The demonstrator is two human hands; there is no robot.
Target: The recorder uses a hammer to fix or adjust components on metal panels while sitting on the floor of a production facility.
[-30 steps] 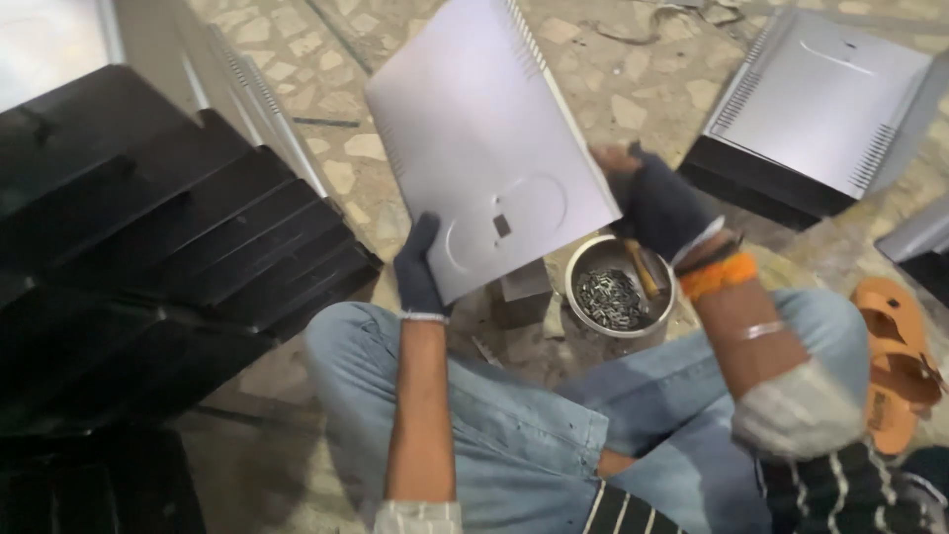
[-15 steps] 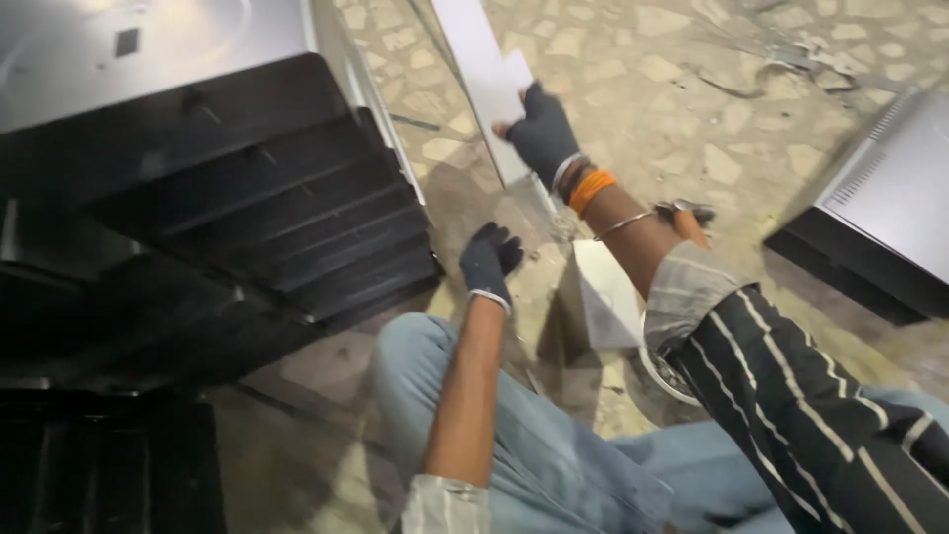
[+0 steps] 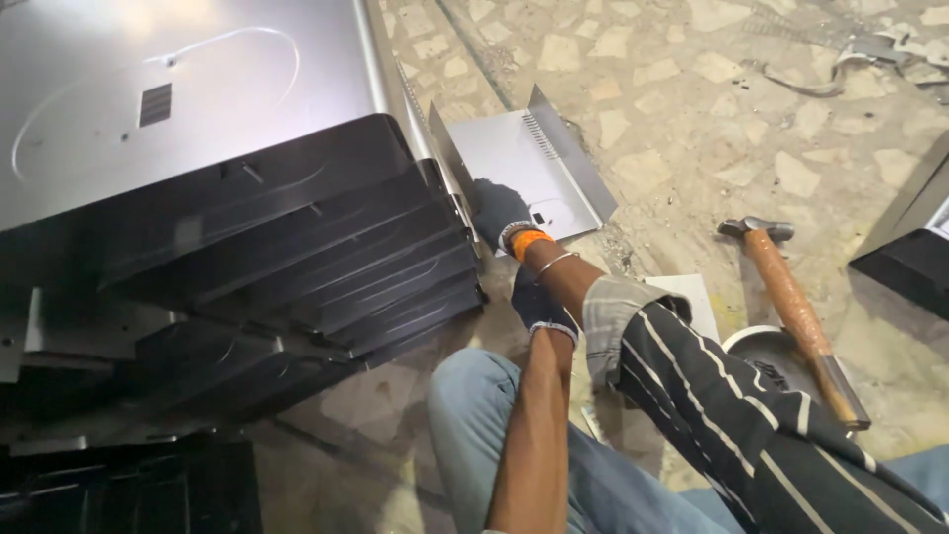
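Observation:
My right hand [image 3: 497, 211], in a dark glove with an orange band at the wrist, grips the near edge of a silver metal panel with bent side flanges [image 3: 539, 158]. The panel lies tilted on the stone floor against the right end of a stack of dark metal panels [image 3: 297, 247]. My left hand [image 3: 541, 303], also gloved, is raised just below my right wrist, which partly hides it. Its fingers are not visible and nothing shows in it. My blue-jeaned knee [image 3: 465, 405] is under both arms.
A large silver panel [image 3: 178, 99] tops the stack at the upper left. A wooden-handled hammer [image 3: 796, 316] rests across a round metal bowl [image 3: 756, 348] at the right. Another dark-edged panel [image 3: 905, 247] sits at the far right. Metal scraps [image 3: 860, 54] lie at the top right.
The silver panel, held up over my lap in both hands, has been carried left and set down beside the stack. My left hand has let go. The view turned left.

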